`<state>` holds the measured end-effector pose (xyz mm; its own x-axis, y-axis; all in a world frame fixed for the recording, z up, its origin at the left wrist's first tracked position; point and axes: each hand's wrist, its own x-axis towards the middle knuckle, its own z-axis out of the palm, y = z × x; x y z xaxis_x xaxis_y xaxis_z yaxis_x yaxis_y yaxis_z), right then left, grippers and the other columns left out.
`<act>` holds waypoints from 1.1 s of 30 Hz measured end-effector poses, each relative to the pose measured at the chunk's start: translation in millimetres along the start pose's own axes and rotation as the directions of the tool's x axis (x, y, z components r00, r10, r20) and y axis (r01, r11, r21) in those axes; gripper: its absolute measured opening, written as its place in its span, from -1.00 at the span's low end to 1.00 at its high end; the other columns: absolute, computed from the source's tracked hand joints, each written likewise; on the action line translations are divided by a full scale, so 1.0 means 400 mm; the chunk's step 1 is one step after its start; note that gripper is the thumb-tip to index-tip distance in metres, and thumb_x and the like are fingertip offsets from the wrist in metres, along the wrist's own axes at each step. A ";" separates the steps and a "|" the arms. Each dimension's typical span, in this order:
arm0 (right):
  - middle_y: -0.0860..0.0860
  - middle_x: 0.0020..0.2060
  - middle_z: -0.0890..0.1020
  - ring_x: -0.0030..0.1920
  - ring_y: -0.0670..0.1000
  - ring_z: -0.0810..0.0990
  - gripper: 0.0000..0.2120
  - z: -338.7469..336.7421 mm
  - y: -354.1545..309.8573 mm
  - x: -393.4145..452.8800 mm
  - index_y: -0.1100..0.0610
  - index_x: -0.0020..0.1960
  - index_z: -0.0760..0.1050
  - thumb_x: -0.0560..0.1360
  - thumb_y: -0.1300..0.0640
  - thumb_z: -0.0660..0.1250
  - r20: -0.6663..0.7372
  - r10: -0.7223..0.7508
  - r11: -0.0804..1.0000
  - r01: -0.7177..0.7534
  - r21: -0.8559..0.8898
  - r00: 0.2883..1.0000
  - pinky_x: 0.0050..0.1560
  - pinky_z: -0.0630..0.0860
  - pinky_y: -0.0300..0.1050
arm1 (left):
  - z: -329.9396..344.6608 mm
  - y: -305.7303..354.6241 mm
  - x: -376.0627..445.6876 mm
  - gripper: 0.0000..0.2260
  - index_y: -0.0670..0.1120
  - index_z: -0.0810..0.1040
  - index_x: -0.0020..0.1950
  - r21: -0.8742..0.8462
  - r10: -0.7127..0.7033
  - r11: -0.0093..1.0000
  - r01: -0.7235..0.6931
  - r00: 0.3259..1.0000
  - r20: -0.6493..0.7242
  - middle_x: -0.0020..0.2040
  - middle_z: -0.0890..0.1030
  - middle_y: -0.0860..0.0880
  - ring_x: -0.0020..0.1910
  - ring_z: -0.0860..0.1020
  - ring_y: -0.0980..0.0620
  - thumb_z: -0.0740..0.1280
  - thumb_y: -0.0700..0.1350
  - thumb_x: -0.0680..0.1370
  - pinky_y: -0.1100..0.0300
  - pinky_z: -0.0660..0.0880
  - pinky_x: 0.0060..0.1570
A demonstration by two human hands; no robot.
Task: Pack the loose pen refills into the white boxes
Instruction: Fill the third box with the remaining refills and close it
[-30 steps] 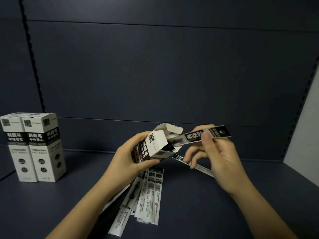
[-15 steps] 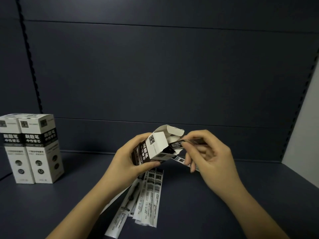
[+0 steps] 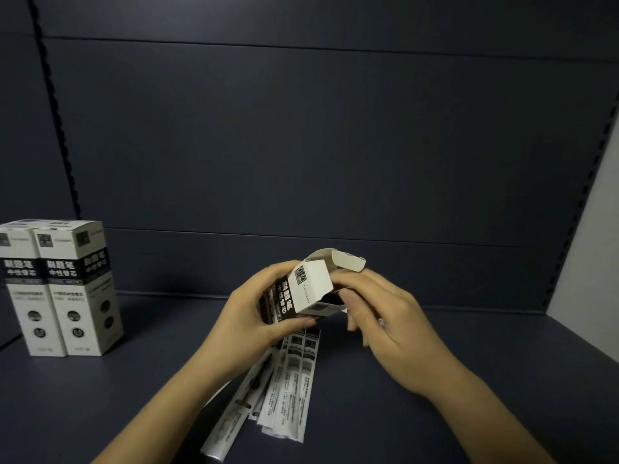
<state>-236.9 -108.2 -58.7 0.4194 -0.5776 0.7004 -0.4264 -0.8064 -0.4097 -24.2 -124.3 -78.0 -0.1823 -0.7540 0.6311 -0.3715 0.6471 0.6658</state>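
Observation:
My left hand (image 3: 248, 316) grips a white box (image 3: 311, 289) with a black label, tilted above the dark shelf, its top flap (image 3: 345, 261) open to the right. My right hand (image 3: 392, 316) is at the box's open mouth, index finger and thumb touching the opening. No refill shows between its fingers; the mouth's inside is dark. Several loose pen refills (image 3: 291, 386) in white printed sleeves lie fanned out on the shelf below my hands, partly hidden by my left forearm.
Two closed white boxes (image 3: 67, 289) stand upright side by side at the left. A dark back panel (image 3: 301, 145) rises behind the shelf, and a pale wall (image 3: 593, 246) bounds it at the right.
My right hand has pushed the black-tipped refill leftward into the box; its sticking-out end is no longer seen, and the hand has closed in on the box mouth.

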 end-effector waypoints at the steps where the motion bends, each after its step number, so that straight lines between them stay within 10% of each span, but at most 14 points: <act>1: -0.36 -0.06 0.54 -0.16 -0.19 0.58 -0.77 -0.001 0.000 -0.001 -0.08 0.22 0.50 0.64 -0.03 0.14 0.009 0.023 1.000 -0.023 -0.002 1.000 -0.20 0.45 -0.37 | 0.001 0.000 -0.001 -0.42 0.13 0.51 0.30 -0.002 0.001 1.000 -0.001 1.000 0.003 0.22 0.60 0.21 0.28 0.53 0.17 0.59 -0.19 0.36 0.22 0.47 0.28; 5: -0.02 -0.19 0.60 -0.32 0.04 0.59 -0.77 -0.005 0.002 -0.004 -0.17 0.08 0.35 0.55 -0.27 0.09 0.101 0.103 0.994 -0.105 0.009 0.990 -0.30 0.56 0.10 | 0.004 -0.003 -0.002 -0.42 0.11 0.52 0.31 -0.005 0.004 1.000 -0.004 1.000 0.009 0.21 0.61 0.16 0.28 0.54 0.11 0.60 -0.20 0.36 0.11 0.48 0.28; 10: -0.21 0.04 0.56 -0.14 -0.04 0.61 -0.62 0.001 0.005 -0.002 -0.19 0.29 0.40 0.58 -0.28 0.02 0.168 0.045 0.998 -0.037 -0.053 0.985 -0.17 0.59 0.01 | 0.004 0.000 -0.001 -0.43 0.11 0.51 0.31 -0.008 0.011 1.000 -0.011 1.000 0.012 0.21 0.61 0.19 0.27 0.54 0.15 0.58 -0.22 0.37 0.21 0.48 0.27; 17: -0.07 -0.32 0.64 -0.50 0.01 0.55 -0.76 -0.026 0.027 -0.003 0.11 -0.01 0.62 0.58 0.07 0.19 -0.322 0.035 0.978 0.035 0.207 0.946 -0.45 0.48 -0.17 | -0.008 -0.008 0.003 -0.41 0.20 0.49 0.28 -0.002 -0.002 1.000 0.002 0.999 -0.048 0.21 0.60 0.25 0.26 0.54 0.21 0.59 -0.22 0.36 0.33 0.46 0.24; 21: 0.03 -0.35 0.66 -0.51 -0.05 0.52 -0.72 -0.033 0.084 0.010 0.15 -0.25 0.54 0.61 0.25 0.23 -0.389 0.290 0.954 -0.230 0.194 0.874 -0.51 0.42 -0.27 | -0.010 -0.006 0.004 -0.40 0.23 0.49 0.26 -0.007 -0.012 1.000 0.011 0.998 -0.063 0.19 0.60 0.28 0.24 0.54 0.26 0.58 -0.23 0.36 0.37 0.46 0.21; 25: -0.03 -0.27 0.67 -0.28 -0.04 0.64 -0.82 -0.011 0.176 0.011 0.05 -0.20 0.57 0.55 0.19 0.30 -0.201 0.515 0.806 -0.551 -0.216 0.833 -0.18 0.59 -0.11 | -0.010 -0.008 0.004 -0.40 0.21 0.50 0.26 -0.022 -0.014 1.000 0.013 0.998 -0.064 0.19 0.60 0.27 0.23 0.54 0.26 0.58 -0.25 0.36 0.37 0.46 0.21; 33: 0.08 -0.08 0.59 0.03 0.16 0.60 -0.75 0.018 0.230 -0.021 0.15 -0.01 0.55 0.58 -0.05 0.28 0.024 0.702 0.574 -0.546 -0.610 0.712 -0.11 0.48 -0.06 | -0.009 -0.008 0.002 -0.41 0.18 0.50 0.28 -0.035 -0.018 0.999 0.016 0.999 -0.046 0.20 0.61 0.26 0.24 0.55 0.24 0.58 -0.24 0.37 0.37 0.46 0.22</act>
<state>-274.0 -178.6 -106.3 0.0186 -0.9803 0.1964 -0.9627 -0.0706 -0.2614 -19.7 -126.6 -78.1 -0.1337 -0.7594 0.6367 -0.3425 0.6383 0.6894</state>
